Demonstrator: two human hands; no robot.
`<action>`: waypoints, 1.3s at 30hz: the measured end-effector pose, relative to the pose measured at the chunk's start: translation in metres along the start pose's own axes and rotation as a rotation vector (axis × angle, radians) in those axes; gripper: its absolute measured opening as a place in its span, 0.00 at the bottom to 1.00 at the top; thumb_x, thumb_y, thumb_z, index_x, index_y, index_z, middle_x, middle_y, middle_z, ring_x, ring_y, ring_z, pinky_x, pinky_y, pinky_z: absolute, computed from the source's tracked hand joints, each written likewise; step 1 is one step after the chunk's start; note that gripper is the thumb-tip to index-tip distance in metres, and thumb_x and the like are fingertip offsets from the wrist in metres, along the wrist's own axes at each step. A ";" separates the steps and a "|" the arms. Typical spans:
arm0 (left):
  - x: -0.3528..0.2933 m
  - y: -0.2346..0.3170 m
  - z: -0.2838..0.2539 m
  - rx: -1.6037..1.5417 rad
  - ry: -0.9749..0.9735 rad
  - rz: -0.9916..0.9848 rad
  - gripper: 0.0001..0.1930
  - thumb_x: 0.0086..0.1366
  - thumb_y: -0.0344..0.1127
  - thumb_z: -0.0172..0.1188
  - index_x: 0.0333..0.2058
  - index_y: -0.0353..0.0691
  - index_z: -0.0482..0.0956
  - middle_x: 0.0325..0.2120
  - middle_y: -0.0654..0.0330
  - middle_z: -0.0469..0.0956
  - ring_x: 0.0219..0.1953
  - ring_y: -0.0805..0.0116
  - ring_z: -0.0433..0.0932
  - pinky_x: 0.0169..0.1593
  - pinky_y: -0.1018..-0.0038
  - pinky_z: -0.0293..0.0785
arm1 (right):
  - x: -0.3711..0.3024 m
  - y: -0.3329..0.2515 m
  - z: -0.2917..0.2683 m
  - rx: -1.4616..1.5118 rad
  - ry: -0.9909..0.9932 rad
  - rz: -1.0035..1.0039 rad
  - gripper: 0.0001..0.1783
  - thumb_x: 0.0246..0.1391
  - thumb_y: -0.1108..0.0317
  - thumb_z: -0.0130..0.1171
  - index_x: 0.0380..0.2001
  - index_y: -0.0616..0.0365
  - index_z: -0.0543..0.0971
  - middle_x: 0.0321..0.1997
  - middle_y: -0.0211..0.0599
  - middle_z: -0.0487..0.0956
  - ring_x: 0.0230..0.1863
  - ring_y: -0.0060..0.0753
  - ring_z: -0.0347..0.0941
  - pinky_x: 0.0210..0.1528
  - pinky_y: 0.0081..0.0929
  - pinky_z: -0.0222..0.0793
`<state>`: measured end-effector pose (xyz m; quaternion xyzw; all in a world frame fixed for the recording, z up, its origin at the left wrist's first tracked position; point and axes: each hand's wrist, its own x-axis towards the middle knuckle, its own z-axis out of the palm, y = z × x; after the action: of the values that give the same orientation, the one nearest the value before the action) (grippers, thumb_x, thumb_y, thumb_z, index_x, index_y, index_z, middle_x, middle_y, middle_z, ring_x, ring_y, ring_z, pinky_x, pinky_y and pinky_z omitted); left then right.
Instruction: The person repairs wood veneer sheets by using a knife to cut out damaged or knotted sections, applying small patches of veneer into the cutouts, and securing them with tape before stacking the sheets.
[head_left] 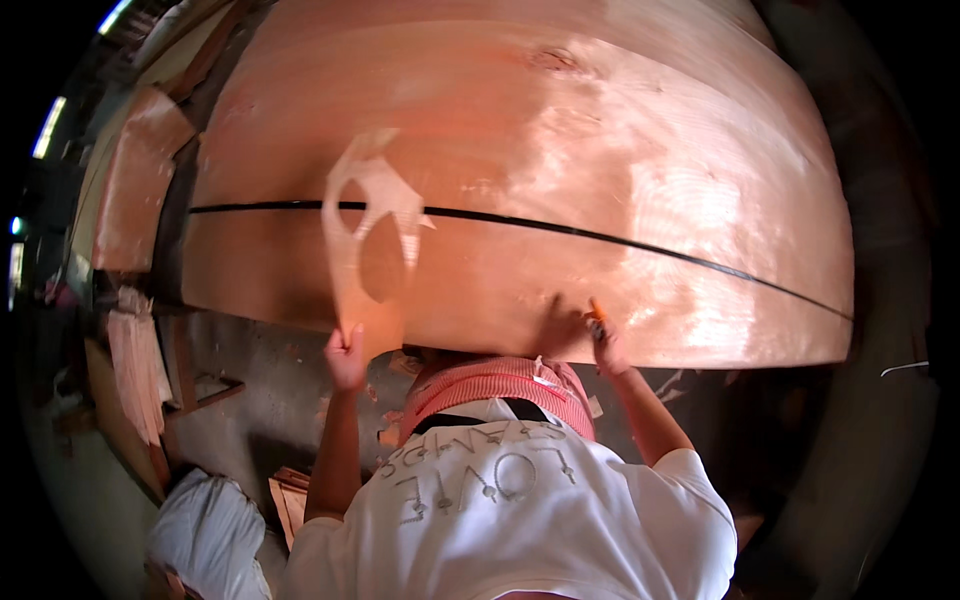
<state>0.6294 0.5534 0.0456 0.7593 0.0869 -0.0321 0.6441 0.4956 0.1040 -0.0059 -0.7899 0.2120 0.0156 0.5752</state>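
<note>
My left hand (347, 358) is closed on the lower end of a thin, pale wood veneer scrap (385, 185) with large openings in it. The scrap stands up over the left part of a broad reddish-brown wood sheet (480, 270) and is slightly blurred. My right hand (608, 350) grips a short orange tool (597, 310), too small to tell its exact kind, just above the sheet's near edge. Across the sheet runs a long black strip (560, 228), passing behind the veneer scrap.
More wood sheets (140, 190) lean at the left, above a stack of thin boards (137, 370). A white sack (207, 535) sits at the lower left. Small wood scraps litter the floor (280, 390) by the sheet's near edge.
</note>
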 end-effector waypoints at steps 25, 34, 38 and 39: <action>0.049 0.083 -0.037 0.521 -0.198 0.197 0.11 0.55 0.36 0.57 0.34 0.37 0.75 0.23 0.51 0.73 0.25 0.55 0.74 0.28 0.69 0.68 | 0.187 -0.085 0.100 -1.100 0.057 -0.276 0.27 0.54 0.67 0.37 0.60 0.50 0.57 0.67 0.34 0.50 0.67 0.41 0.44 0.62 0.43 0.42; 0.135 0.128 -0.032 0.458 -0.312 0.390 0.11 0.54 0.35 0.59 0.36 0.38 0.75 0.25 0.55 0.74 0.26 0.58 0.74 0.29 0.70 0.70 | 0.102 -0.121 0.106 -0.967 0.012 -0.381 0.28 0.52 0.66 0.37 0.58 0.53 0.60 0.65 0.40 0.54 0.65 0.48 0.47 0.63 0.45 0.42; 0.160 0.147 -0.020 0.480 -0.349 0.449 0.10 0.54 0.36 0.59 0.32 0.38 0.76 0.24 0.55 0.74 0.25 0.58 0.74 0.28 0.69 0.69 | 0.069 -0.151 0.111 -1.030 -0.096 -0.341 0.29 0.50 0.64 0.40 0.58 0.54 0.61 0.65 0.40 0.54 0.65 0.47 0.47 0.63 0.46 0.41; 0.166 0.142 -0.016 0.479 -0.348 0.455 0.10 0.54 0.37 0.59 0.31 0.38 0.75 0.24 0.55 0.74 0.25 0.57 0.74 0.28 0.68 0.69 | 0.076 -0.153 0.108 -0.989 -0.101 -0.386 0.28 0.49 0.66 0.42 0.57 0.55 0.62 0.64 0.40 0.56 0.64 0.47 0.50 0.62 0.46 0.43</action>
<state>0.8157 0.5625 0.1595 0.8716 -0.2050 -0.0363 0.4438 0.6424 0.2164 0.0756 -0.9897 0.0022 0.0457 0.1360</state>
